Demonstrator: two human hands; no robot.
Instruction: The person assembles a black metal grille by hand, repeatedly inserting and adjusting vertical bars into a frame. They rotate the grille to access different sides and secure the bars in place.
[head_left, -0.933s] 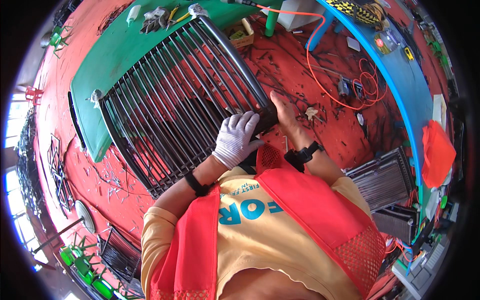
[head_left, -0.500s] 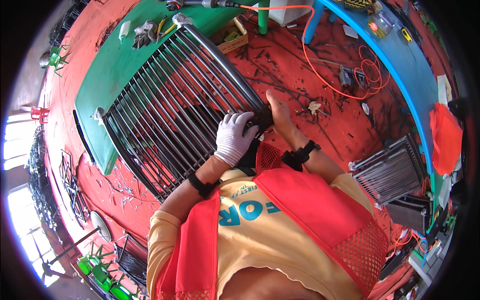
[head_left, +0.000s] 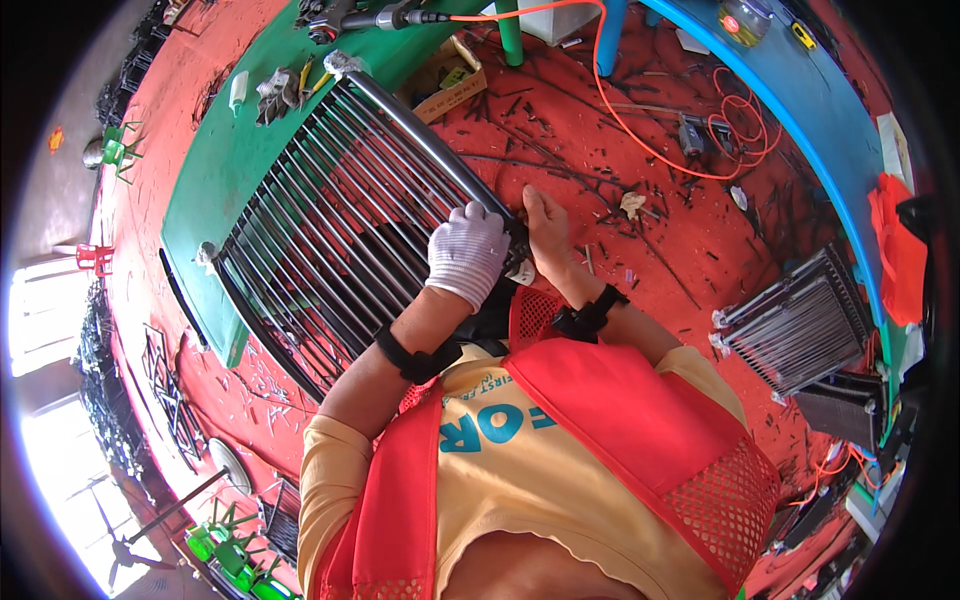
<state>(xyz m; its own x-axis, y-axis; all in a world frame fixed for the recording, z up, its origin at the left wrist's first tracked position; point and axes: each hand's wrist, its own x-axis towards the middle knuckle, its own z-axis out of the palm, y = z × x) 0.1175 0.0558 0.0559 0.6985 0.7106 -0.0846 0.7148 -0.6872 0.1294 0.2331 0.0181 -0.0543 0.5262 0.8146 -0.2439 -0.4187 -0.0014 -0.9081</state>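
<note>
A large black frame with several parallel slats [head_left: 330, 215] and a thick dark side rail [head_left: 420, 135] lies slanted, its far part over the green table [head_left: 205, 215]. Clear plastic wrap [head_left: 342, 64] covers its far corner. My left hand [head_left: 468, 250], in a white knit glove, is closed over the frame's near right corner, knuckles up. A dark, lumpy wrapping [head_left: 518, 238] shows at that corner between my hands. Bare, my right hand [head_left: 547, 232] is beside the corner with its fingers curled in; what they hold, if anything, is hidden.
Dark gloves [head_left: 278, 95], a white bottle [head_left: 239, 91] and a power tool [head_left: 370, 18] lie on the green table. An open carton [head_left: 452, 90] stands beside it. An orange hose [head_left: 610, 110] crosses the scrap-strewn red floor. At right are a blue table [head_left: 800, 130] and stacked slatted panels [head_left: 800, 325].
My left hand has closed over the corner, its fingers more curled. My right hand has drawn its fingers in and sits slightly apart from the corner. The view has shifted slightly.
</note>
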